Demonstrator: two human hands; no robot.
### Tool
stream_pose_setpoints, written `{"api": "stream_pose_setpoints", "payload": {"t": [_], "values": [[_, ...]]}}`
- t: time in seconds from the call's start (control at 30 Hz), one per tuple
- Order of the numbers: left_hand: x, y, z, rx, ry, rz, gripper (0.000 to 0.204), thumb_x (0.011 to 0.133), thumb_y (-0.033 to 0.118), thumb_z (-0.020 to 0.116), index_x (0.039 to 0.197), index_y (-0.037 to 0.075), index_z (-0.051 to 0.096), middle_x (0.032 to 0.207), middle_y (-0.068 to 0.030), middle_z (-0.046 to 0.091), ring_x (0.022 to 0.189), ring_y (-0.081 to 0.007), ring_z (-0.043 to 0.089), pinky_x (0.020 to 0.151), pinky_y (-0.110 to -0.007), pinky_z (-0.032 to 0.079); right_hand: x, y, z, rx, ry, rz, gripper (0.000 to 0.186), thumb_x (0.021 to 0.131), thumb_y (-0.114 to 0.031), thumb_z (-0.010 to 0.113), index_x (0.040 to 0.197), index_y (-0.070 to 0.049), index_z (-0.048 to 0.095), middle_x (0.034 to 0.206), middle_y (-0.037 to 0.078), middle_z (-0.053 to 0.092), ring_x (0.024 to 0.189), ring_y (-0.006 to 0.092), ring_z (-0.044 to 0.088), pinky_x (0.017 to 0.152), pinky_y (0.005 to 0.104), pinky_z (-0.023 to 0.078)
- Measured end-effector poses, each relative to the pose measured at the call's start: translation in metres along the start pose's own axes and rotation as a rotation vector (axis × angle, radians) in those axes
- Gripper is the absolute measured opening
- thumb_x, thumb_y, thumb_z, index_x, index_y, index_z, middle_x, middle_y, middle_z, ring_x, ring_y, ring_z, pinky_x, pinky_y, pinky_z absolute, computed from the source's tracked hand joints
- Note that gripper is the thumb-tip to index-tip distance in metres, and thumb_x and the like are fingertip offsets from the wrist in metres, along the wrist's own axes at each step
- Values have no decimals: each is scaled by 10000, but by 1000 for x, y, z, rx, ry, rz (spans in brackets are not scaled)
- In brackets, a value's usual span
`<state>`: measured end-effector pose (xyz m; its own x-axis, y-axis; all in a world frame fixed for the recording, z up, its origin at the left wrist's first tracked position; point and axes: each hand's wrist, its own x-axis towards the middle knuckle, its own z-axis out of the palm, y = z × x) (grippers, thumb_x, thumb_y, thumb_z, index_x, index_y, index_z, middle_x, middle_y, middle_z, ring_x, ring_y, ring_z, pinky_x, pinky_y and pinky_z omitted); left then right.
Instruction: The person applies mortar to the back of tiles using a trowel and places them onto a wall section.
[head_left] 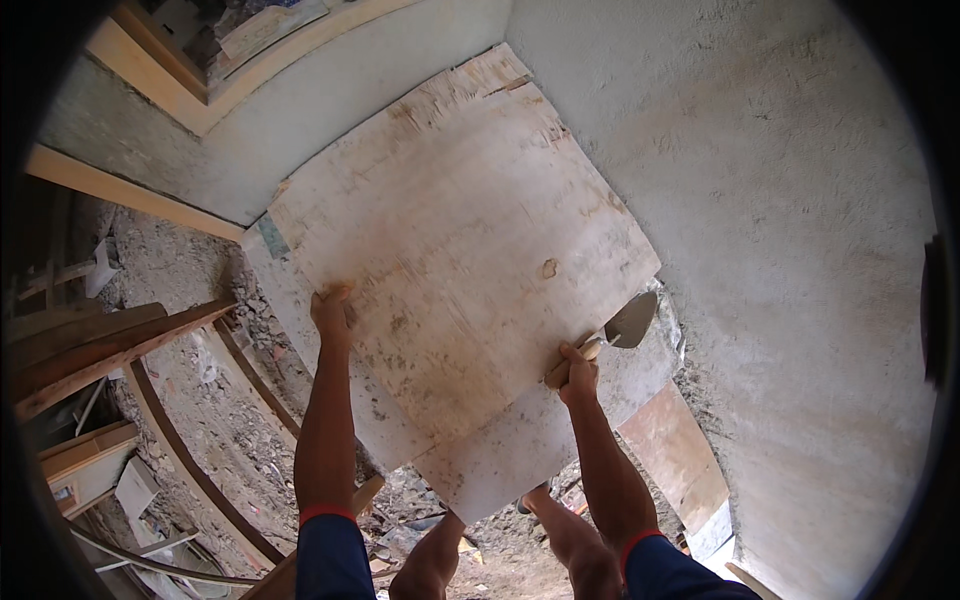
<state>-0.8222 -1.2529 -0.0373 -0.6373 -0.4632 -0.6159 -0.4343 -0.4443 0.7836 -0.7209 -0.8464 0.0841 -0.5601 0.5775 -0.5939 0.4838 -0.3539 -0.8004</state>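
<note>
A large worn plywood sheet (470,220) spreads before me in the corner between two plastered walls, with splintered edges and dirt stains. My left hand (333,312) is closed on its left edge. In my right hand (576,372), at the sheet's lower right edge, is a trowel (632,320) with a wooden handle and a grey pointed blade. Whether those fingers also grip the sheet I cannot tell. Beneath lies a paler, speckled board (500,465), showing along the left, lower and right sides.
Rough grey plaster covers the right wall (800,250). At upper left is a wooden window frame (190,100). Wooden beams (130,350) cross the left side above rubble-strewn ground (180,250). Another board (680,455) lies along the right wall's foot.
</note>
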Motion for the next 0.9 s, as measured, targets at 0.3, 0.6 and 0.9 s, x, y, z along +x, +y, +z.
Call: {"api": "stream_pose_setpoints", "payload": {"t": [0.3,0.6,0.9], "values": [[-25,7,18,-280,175,103,223,817,208,613,849,-11,640,789,-94,649,705,-205,601,655,-351,483,-21,6,-13,7,42,-54,487,771,-57,676,1205,-46,454,1048,67,544,965,205,544,854,352,467],[-9,20,22,-216,220,166,287,880,251,579,735,7,540,727,-56,578,635,-194,514,644,-355,457,-32,-22,7,56,-63,-109,459,779,-27,645,1187,-48,437,1062,65,520,966,197,538,849,346,473],[3,7,48,825,485,363,421,833,385,573,1010,5,604,1008,-192,564,857,-286,564,769,-425,461,15,-12,22,-37,167,9,459,743,-18,660,1174,-7,502,1027,96,573,908,216,567,800,354,483]]}}
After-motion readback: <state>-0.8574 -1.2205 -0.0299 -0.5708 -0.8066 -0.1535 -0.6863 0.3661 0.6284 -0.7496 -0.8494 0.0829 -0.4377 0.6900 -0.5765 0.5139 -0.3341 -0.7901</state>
